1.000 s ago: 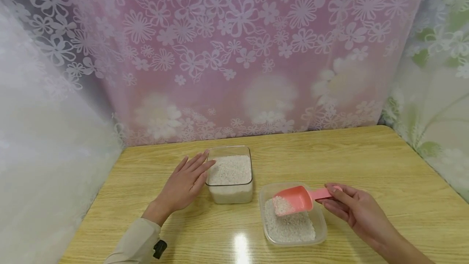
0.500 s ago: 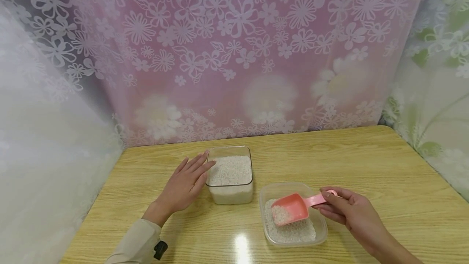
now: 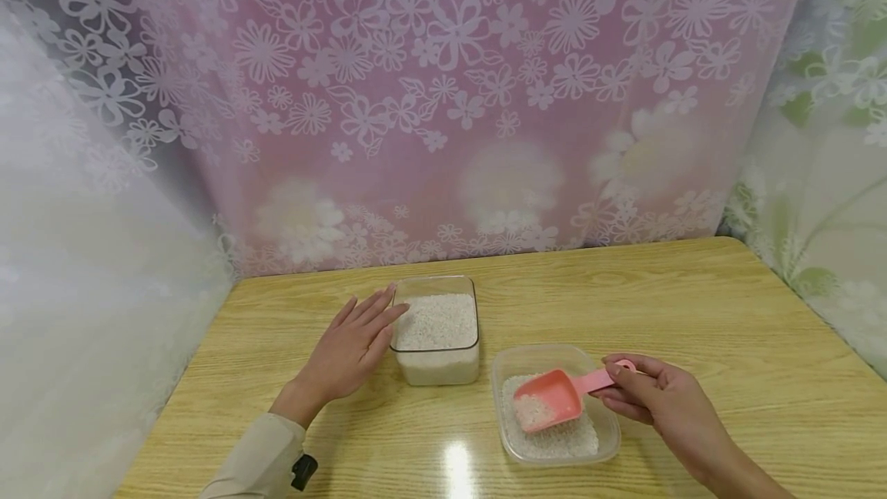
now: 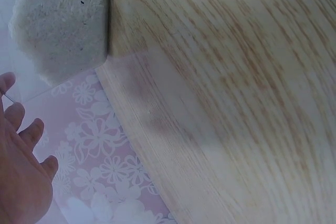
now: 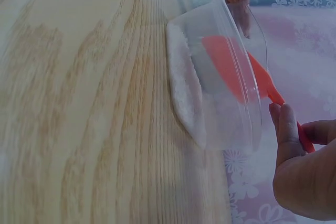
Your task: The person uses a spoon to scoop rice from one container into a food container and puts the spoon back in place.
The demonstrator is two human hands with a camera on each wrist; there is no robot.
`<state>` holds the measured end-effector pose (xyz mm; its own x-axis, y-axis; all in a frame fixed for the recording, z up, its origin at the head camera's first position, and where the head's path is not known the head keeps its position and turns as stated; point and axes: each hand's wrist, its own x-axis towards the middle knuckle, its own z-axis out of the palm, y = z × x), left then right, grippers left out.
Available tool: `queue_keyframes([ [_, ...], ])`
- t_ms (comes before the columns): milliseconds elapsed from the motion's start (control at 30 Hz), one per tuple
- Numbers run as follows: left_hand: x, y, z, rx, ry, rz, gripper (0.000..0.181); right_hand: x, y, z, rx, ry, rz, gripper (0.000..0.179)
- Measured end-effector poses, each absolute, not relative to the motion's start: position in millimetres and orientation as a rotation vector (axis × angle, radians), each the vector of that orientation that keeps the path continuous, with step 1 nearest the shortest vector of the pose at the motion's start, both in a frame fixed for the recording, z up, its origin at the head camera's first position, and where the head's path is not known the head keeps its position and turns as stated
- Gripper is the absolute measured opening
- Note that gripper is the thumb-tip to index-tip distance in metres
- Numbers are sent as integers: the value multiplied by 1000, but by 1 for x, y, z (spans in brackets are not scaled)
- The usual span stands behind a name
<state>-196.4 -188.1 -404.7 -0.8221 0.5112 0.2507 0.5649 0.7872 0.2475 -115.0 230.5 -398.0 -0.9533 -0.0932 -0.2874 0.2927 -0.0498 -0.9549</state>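
Note:
My right hand (image 3: 668, 406) pinches the handle of a pink scoop (image 3: 564, 395) between thumb and fingers. The scoop's bowl, with some white rice (image 3: 532, 411) in it, is tilted down inside a clear plastic container (image 3: 610, 437) at the right. More rice covers that container's floor below the scoop. In the right wrist view the scoop (image 5: 226, 66) shows through the container's side wall. My left hand (image 3: 346, 353) has its fingers extended against the left rim of a taller clear box (image 3: 438, 368), which is well filled with rice.
Both containers stand on a wood-grain table (image 3: 333, 445), the taller box farther back and to the left. A pink floral curtain (image 3: 443, 137) hangs behind the table's back edge, with pale sheets along both sides.
Over the last second, the scoop has moved down and slightly left into the right container, its handle tilting upward. Most of that came early. My left hand stays at the taller box.

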Motion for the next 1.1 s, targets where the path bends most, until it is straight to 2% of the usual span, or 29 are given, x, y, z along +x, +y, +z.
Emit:
queue_keyframes([
  [367, -196, -188, -406, -851, -2795, -466, 42, -115, 235, -398, 200, 2012, -2109, 56],
  [733, -196, -188, -406, -850, -2788, -474, 42, -114, 243, -393, 125, 2115, -2134, 33],
  [1100, -197, -188, -407, -847, -2783, -477, 42, -113, 249, -385, 99, 2193, -2107, 25],
])
